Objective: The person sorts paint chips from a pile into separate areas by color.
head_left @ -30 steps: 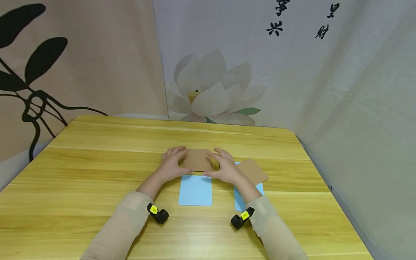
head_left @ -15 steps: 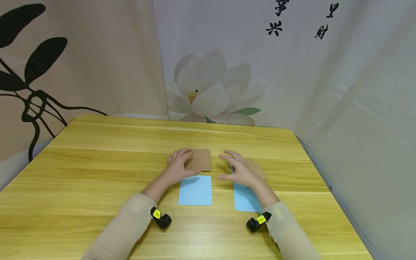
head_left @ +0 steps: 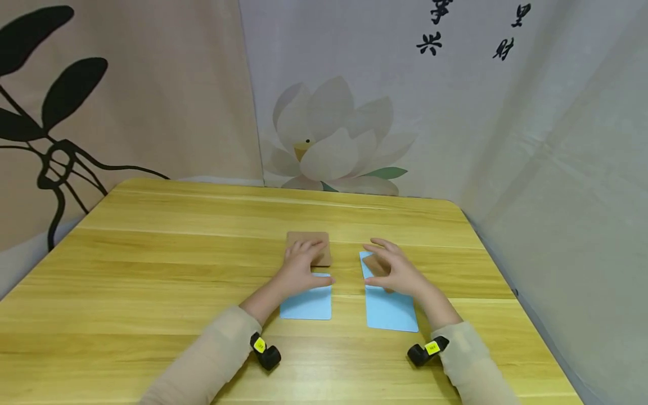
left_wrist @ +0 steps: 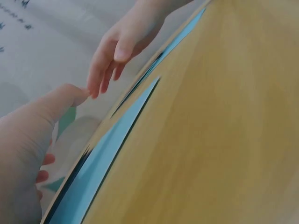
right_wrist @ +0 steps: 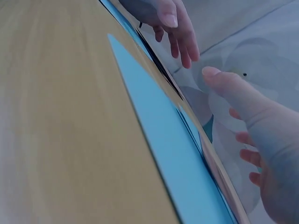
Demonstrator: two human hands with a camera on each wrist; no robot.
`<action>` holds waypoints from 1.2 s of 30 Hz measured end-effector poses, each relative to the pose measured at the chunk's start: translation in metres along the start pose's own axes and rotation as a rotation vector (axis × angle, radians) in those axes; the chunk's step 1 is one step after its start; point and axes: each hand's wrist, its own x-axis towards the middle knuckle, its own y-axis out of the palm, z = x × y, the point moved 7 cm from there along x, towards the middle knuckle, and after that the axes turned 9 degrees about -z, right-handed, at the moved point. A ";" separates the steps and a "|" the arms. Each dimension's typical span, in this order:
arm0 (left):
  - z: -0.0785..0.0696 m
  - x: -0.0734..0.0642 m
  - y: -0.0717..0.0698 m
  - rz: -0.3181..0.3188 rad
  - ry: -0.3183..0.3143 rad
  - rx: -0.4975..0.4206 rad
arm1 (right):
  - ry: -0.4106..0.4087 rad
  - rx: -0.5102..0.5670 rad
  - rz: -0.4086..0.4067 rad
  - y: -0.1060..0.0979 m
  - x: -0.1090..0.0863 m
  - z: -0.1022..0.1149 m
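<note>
My left hand (head_left: pixel 304 273) hovers over the left pair of square cards, fingers spread and bent, nothing between them. Behind it lies a brown card (head_left: pixel 298 237), partly covered by the fingers; in front of it a light blue card (head_left: pixel 306 308) lies flat. My right hand (head_left: pixel 400 274) is held above the right group, thumb apart from the fingers, also holding nothing. Under it a brown card (head_left: pixel 376 263) lies askew over a back blue card (head_left: pixel 364 260), mostly hidden by the hand. Nearer me is another blue card (head_left: pixel 392 315). Both wrist views show the hands raised above the cards.
The cards lie on a wood-grain table (head_left: pixel 177 292) with rounded back corners. A cloth backdrop (head_left: pixel 202 84) with printed leaves, a lotus and characters hangs behind and beside it. Each sleeve cuff carries a small black camera (head_left: pixel 268 356).
Both hands have moved right and a little toward me. The right hand has left the left brown card and is now over the right group. The cards stay where they lay.
</note>
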 end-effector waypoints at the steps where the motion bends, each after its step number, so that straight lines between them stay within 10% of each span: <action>1: -0.004 0.000 0.003 0.002 0.010 0.009 | 0.006 0.006 0.001 -0.002 -0.002 -0.002; 36: -0.069 0.016 0.079 0.065 -0.109 0.110 | 0.070 -0.020 0.018 -0.042 -0.038 -0.064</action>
